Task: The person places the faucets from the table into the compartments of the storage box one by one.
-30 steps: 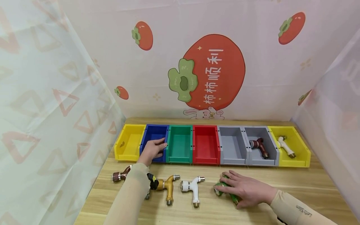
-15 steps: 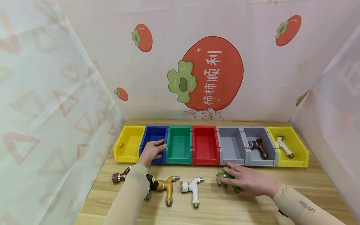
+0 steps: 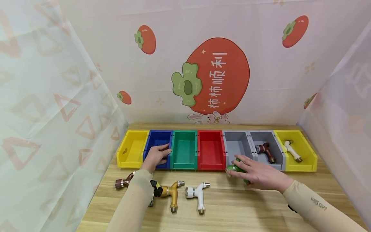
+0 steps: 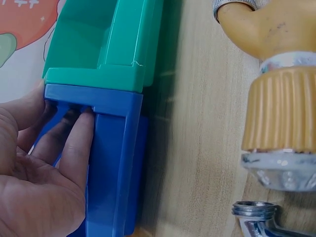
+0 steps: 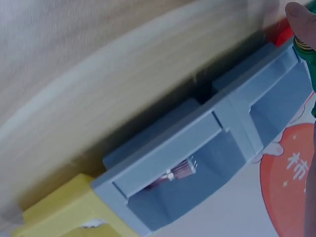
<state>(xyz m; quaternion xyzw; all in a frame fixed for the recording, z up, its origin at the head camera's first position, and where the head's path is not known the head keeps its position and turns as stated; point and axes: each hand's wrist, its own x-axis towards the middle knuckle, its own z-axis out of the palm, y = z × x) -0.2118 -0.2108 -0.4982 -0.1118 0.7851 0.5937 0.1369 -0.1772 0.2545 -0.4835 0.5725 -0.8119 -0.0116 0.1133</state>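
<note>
My right hand [image 3: 262,174] grips a green tap [image 3: 231,168], raised close to the front lip of the left grey bin [image 3: 238,148]. Fingers cover much of the tap; in the right wrist view only part of the green tap [image 5: 305,55] shows at the right edge. My left hand [image 3: 156,157] holds the side wall of the blue bin [image 3: 162,137] where it meets the green bin [image 3: 185,149], fingers inside the blue one. Below lie a yellow tap [image 3: 174,193] and a white tap [image 3: 200,195]. My left forearm partly hides a dark red tap [image 3: 121,183] and a chrome tap [image 4: 253,210].
Along the back runs the bin row, with a yellow bin [image 3: 134,149] at the left end and a red bin [image 3: 211,149] mid-row. The right grey bin [image 3: 276,167] holds a dark red tap [image 3: 266,152]. Another yellow bin [image 3: 308,154] holds a white tap [image 3: 292,151].
My right hand has lifted the green tap off the table and carried it forward to the grey bin's front. The left hand stays at the blue bin.
</note>
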